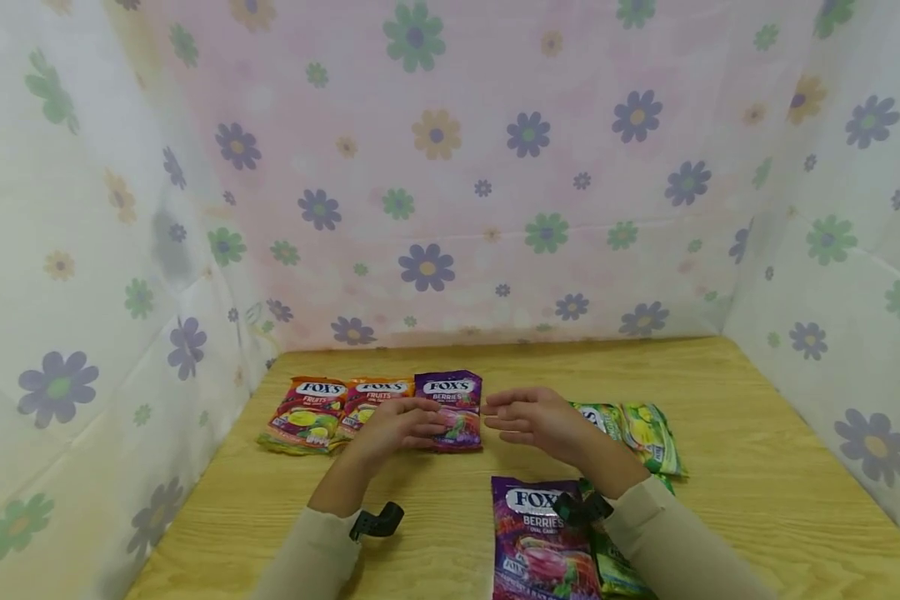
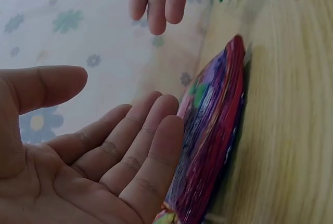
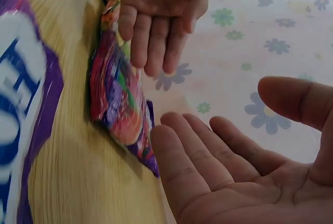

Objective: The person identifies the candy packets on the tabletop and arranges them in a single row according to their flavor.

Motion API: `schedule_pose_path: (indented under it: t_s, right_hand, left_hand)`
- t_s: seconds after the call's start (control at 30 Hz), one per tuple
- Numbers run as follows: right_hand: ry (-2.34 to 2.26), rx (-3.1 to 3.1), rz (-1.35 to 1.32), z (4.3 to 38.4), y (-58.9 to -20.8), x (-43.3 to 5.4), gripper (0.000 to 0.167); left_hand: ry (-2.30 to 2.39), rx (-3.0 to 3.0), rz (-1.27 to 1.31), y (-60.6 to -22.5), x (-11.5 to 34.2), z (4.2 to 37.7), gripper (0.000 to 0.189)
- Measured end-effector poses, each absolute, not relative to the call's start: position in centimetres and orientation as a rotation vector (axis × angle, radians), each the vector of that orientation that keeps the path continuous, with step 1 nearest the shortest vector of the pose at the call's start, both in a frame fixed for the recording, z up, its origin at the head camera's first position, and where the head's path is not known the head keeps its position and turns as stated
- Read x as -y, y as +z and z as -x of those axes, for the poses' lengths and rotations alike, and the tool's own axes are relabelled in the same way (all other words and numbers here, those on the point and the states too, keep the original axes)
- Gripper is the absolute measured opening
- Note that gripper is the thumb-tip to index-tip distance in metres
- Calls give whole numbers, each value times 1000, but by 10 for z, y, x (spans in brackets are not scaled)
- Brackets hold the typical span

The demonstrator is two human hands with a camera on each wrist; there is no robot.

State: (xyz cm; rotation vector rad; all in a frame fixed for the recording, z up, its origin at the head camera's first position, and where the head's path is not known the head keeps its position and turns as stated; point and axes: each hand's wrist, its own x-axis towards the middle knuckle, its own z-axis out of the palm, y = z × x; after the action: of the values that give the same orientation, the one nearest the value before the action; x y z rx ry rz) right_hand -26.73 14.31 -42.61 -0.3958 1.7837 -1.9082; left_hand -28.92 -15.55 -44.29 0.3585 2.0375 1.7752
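Over the lower part of a purple Fox's Berries candy bag (image 1: 448,390) my left hand (image 1: 396,429) is held with its fingers extended and nothing gripped. Just right of that bag, my right hand (image 1: 543,423) faces the left one, its fingers straight too. In the left wrist view the purple bag (image 2: 213,141) stands behind the left fingertips. The right wrist view has the same bag (image 3: 122,91) past the right fingertips, with the left hand (image 3: 161,21) beyond. A second purple Berries bag (image 1: 536,542) lies nearer, partly under the right wrist.
Two orange Fox's Fruits bags (image 1: 307,417) lie in a row left of the purple bag. Green-yellow candy bags (image 1: 652,433) lie behind the right wrist, and another green bag (image 1: 618,567) is partly covered by the right forearm. Flower-patterned cloth (image 1: 487,275) encloses the wooden table (image 1: 420,533).
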Motion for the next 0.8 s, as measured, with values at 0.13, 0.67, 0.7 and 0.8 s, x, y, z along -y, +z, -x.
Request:
schedule_pose_path:
  t_s: [0.13,0.67,0.7,0.8]
  right_hand:
    - [-1754,-1969,446,260,-426,-156,45]
    - [-1452,-2314,543,242,-422,-212,37]
    - [-1441,-2323,560,242,-422,-215,37]
    - [-1420,-2319,613,241,-424,-224,37]
  left_hand:
    - [1718,-2059,-378,-445,146,281,44]
    - [1637,-2027,-397,-446,133,260,44]
    - [1630,-2029,-401,-446,133,260,45]
    - [1607,-2038,-408,-445,130,257,46]
